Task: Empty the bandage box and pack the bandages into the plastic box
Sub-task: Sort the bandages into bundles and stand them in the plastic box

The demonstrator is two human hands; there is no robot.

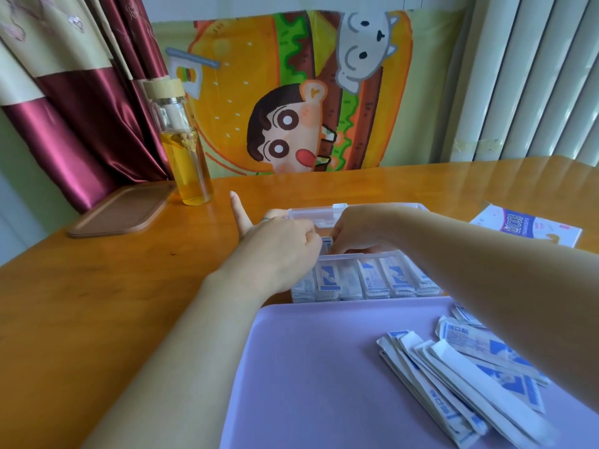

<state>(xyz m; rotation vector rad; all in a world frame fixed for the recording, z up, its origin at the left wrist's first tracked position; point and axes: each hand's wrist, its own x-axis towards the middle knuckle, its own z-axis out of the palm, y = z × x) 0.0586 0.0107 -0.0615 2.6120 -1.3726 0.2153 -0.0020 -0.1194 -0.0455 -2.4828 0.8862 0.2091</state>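
A clear plastic box [385,256] stands mid-table with its lid open toward the back; several wrapped bandages [371,280] stand in a row along its near wall. My left hand [278,244] and my right hand [356,236] meet over the box's left end, both pinching a blue-and-white bandage [326,245] between them. My left index finger points up and away. A loose pile of bandages [453,380] lies on the lilac tray [317,367] in front. The white and blue bandage box [525,228] lies at the right.
A glass bottle [186,150] with yellow liquid stands at the back left next to a brown tray [120,210]. A cartoon cloth hangs behind the table, a curtain at the left. My right forearm crosses above the lilac tray's right side.
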